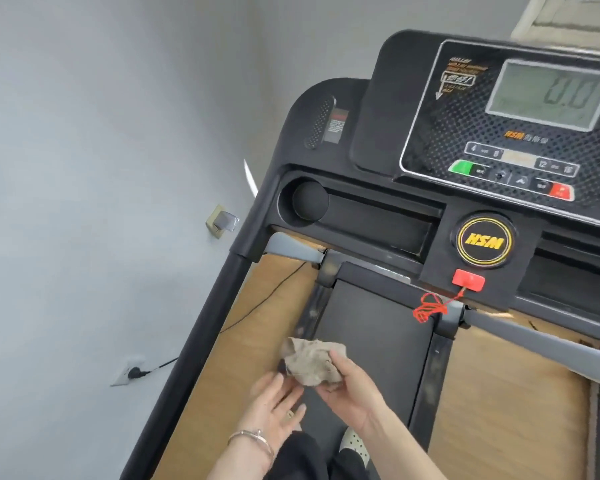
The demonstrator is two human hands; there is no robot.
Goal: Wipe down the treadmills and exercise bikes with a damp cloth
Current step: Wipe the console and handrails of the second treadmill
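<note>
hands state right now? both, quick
Left hand: open, fingers straight, holding nothing.
Right hand: holding the cloth.

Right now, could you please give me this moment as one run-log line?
right hand: grips crumpled cloth | left hand: open beside cloth | cloth: held above treadmill belt | console display: reads 0.0

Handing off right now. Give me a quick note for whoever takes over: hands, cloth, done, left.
Right hand grips the bunched cloth above the belt.
Left hand open beside it, holding nothing.
Person stands on the treadmill, facing the console.
Done: cloth touches no surface; wiped parts cannot be told.
Left: console, tray, then the bikes, none in view.
</note>
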